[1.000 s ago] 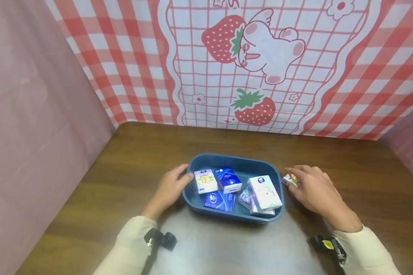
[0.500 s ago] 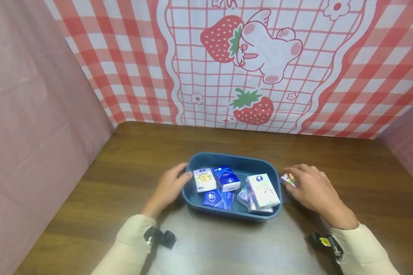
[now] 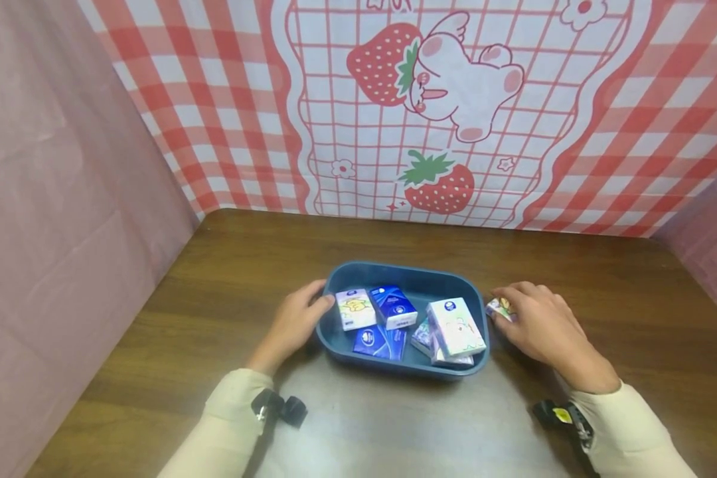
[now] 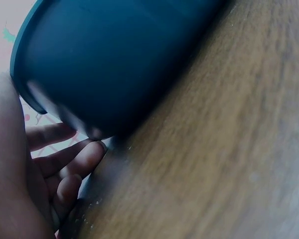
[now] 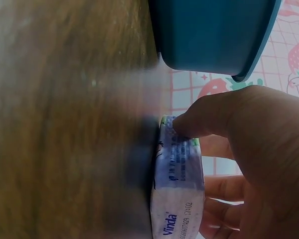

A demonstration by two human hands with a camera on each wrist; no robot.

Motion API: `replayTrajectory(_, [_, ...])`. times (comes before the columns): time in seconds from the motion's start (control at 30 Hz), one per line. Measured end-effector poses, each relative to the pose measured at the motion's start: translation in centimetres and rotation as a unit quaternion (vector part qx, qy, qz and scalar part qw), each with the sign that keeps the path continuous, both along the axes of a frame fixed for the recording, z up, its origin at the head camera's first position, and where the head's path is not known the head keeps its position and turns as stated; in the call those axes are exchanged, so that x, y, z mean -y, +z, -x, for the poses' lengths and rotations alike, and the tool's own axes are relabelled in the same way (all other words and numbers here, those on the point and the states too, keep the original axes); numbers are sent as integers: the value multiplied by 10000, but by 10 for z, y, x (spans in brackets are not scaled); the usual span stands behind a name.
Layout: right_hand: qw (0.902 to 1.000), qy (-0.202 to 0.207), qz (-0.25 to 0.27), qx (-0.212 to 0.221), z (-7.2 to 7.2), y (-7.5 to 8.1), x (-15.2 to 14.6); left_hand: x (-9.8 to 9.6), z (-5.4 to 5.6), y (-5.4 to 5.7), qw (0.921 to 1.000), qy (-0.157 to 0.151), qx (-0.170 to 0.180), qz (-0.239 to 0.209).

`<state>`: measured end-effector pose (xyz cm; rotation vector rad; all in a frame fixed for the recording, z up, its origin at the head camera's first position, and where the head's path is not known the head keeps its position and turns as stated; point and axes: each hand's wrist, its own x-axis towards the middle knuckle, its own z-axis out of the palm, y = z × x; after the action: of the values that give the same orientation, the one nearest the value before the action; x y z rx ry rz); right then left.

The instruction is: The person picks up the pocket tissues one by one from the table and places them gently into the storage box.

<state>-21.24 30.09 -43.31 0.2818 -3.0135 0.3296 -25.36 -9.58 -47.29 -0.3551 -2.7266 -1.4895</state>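
Observation:
A blue plastic basin (image 3: 406, 269) sits on the table, holding several pocket tissue packs. White packs with cartoon prints lie at its left (image 3: 355, 309) and right, and dark blue packs (image 3: 379, 342) lie between. My left hand (image 3: 295, 322) grips the basin's left end, thumb at the rim and fingers against the outer wall, as the left wrist view shows. Right of the basin, my right hand (image 3: 544, 325) holds another tissue pack (image 5: 178, 184) between thumb and fingers. That pack rests on its side on the tabletop, its "Vinda" print visible in the right wrist view.
The brown wooden table (image 3: 245, 245) runs back to a red-and-white checked cloth (image 3: 233, 133) with strawberry prints. A pink curtain (image 3: 66, 199) hangs on the left, and another stands at the far right. Both sleeves carry black wrist straps.
Both hands keep their places, the left on the basin and the right on the tissue pack. Only a slight shift of the head view shows.

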Motion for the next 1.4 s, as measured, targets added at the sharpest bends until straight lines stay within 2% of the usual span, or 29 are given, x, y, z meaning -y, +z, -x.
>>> replayTrajectory(0.53, [10000, 20, 10, 4, -1, -1, -1, 1, 1, -2, 10000, -18, 58, -26])
replayTrajectory(1.4, [10000, 40, -54, 46, 1, 0, 1, 2, 1, 0, 10000, -45, 80, -26])
